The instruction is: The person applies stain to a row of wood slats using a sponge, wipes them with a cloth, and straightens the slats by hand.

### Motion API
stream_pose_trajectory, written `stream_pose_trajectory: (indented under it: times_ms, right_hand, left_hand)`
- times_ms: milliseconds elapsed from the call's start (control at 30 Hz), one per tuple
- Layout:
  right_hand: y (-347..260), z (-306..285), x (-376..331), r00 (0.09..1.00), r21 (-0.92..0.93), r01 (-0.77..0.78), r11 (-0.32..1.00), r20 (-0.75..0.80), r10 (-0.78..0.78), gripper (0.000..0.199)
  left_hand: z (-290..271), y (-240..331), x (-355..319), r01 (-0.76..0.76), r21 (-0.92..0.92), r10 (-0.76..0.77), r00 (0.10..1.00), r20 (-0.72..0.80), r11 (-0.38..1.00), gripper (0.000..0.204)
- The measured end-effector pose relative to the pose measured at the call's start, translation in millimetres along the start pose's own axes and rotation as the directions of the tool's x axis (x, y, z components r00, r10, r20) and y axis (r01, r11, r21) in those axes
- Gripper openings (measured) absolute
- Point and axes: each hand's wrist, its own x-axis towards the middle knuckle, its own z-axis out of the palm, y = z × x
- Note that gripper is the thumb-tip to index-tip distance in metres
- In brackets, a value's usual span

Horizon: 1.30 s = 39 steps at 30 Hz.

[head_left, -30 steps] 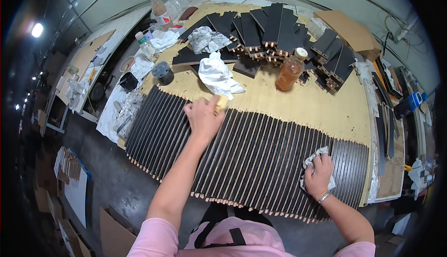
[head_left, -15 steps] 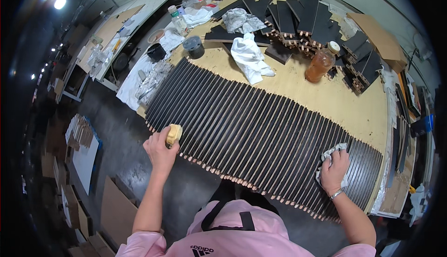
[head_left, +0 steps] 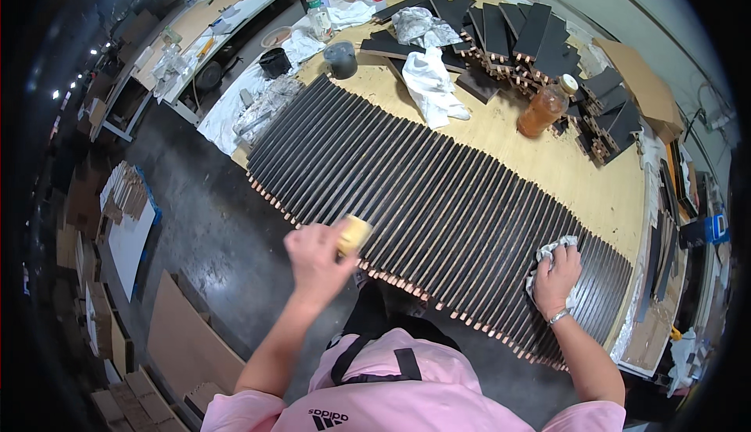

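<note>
The left hand [head_left: 317, 256] is closed around a small yellow sponge block [head_left: 353, 234] at the near edge of the long row of dark slatted wooden strips [head_left: 438, 205] lying across the plywood desk [head_left: 563, 170]. Farther right, the right hand [head_left: 557, 279] clutches a crumpled white rag [head_left: 547, 253], pressed onto the strips.

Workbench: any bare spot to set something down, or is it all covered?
One bare strip of tabletop lies between the row of dark slats and the amber bottle, right of the white rag. The far edge is crowded with black boards, rags and cups. The left hand and right hand sit at the slats' near edge.
</note>
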Motion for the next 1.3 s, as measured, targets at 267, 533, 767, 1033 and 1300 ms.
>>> stream_pose_trajectory:
  times_ms: [267, 533, 767, 1033, 1300]
  right_hand:
    - [0, 2, -1, 1.000, -0.004, 0.001, 1.000, -0.016, -0.001, 0.014]
    - [1, 1, 0, 1.000, -0.010, 0.012, 1.000, -0.023, -0.012, 0.013]
    - [0, 2, -1, 1.000, -0.037, 0.002, 0.999, -0.019, -0.002, 0.013]
    - [-1, -1, -1, 1.000, -0.021, -0.018, 1.000, 0.019, 0.018, 0.014]
    - [-2, -1, 0, 1.000, -0.009, -0.003, 1.000, 0.005, 0.003, 0.013]
  left_hand:
    - [-10, -9, -10, 0.214, 0.090, -0.208, 0.976, -0.069, 0.973, 0.051]
    - [-10, -29, -17, 0.292, 0.089, -0.279, 0.951, -0.134, 0.952, 0.051]
    - [-25, -8, -37, 0.044, -0.038, -0.040, 0.995, 0.097, 0.998, 0.053]
    - [-24, -18, -39, 0.004, -0.079, 0.001, 0.998, 0.061, 0.997, 0.051]
    - [-17, 37, -7, -0.048, -0.226, 0.077, 0.990, 0.121, 0.973, 0.050]
